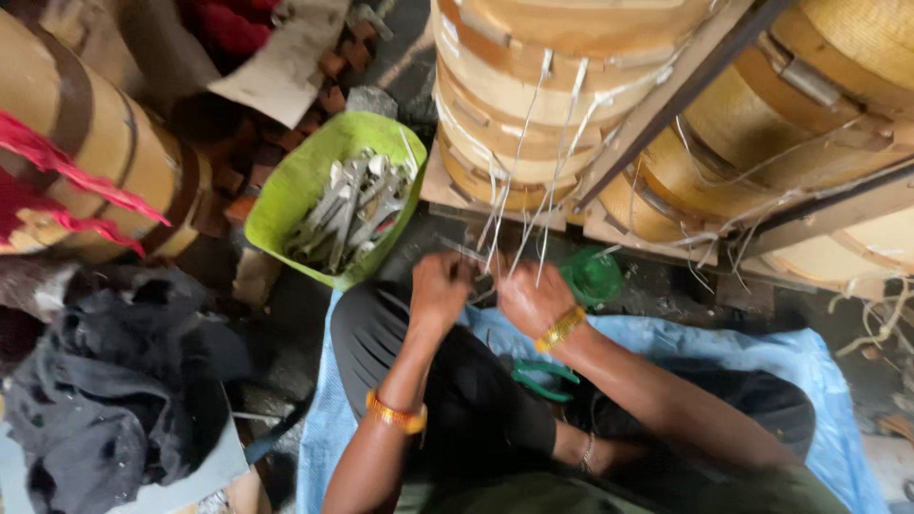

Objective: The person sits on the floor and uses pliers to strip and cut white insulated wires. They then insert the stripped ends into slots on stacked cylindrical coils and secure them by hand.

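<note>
The person sits on a blue sheet [762, 357] spread over the ground, with both hands raised close together in front of a stack of round wooden drum frames [533, 95]. The left hand [440, 286] is curled into a fist around thin white strings [514, 181] that hang down from the stack, its fingers closed on them. The right hand [529, 297], just beside the left and nearly touching it, is also curled with its fingers drawn in at the same bunch of strings, though the blur hides exactly how it grips them. The strings run upward from the hands across the pale rims of the frames. Each wrist carries an orange bangle [560, 328]. Just beyond the right hand lies a green round object [592, 276], too blurred to identify. A green-handled tool [543, 379] rests on the person's dark lap below the hands. To the left of the hands stands a lime-green tub [286, 205] filled with metal wrenches [350, 214]. A heap of dark cloth [114, 381] lies further left, beneath a wooden barrel drum [105, 143].
</note>
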A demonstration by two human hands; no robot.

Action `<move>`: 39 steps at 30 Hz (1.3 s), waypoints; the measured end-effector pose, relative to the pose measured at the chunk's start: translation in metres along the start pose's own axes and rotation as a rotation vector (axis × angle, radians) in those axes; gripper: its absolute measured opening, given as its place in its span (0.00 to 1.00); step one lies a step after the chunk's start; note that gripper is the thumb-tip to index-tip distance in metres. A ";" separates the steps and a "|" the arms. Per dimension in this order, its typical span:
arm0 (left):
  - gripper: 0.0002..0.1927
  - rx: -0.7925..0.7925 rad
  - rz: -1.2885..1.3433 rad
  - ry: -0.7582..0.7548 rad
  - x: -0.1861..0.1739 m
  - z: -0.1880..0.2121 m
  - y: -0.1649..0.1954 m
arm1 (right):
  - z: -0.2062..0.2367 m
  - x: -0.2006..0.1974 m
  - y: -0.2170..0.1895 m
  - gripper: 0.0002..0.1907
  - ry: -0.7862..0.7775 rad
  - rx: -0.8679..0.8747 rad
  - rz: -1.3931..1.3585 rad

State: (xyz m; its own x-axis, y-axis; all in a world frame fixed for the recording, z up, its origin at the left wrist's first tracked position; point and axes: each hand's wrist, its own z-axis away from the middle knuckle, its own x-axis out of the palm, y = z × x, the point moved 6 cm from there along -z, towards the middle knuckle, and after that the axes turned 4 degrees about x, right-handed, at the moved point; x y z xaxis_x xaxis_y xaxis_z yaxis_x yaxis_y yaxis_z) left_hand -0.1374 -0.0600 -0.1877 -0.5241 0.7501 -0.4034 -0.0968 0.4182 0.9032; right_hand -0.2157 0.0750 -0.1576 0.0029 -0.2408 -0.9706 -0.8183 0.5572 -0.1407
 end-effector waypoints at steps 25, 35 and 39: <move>0.15 -0.253 0.267 -0.083 0.013 0.057 -0.005 | 0.034 0.018 -0.012 0.26 -0.119 -0.020 -0.095; 0.14 -0.403 0.498 0.102 -0.019 0.063 -0.035 | 0.044 0.005 0.016 0.06 0.182 0.036 -0.349; 0.15 -0.338 0.618 -0.192 0.013 0.052 -0.030 | 0.049 0.000 -0.008 0.10 0.132 -0.010 -0.267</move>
State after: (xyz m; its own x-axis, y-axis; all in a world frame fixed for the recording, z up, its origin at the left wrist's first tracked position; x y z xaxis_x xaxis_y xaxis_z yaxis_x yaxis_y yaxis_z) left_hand -0.0973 -0.0363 -0.2275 -0.4126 0.8877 0.2043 -0.1033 -0.2684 0.9577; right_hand -0.1807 0.1094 -0.1662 0.1448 -0.4794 -0.8656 -0.8041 0.4528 -0.3853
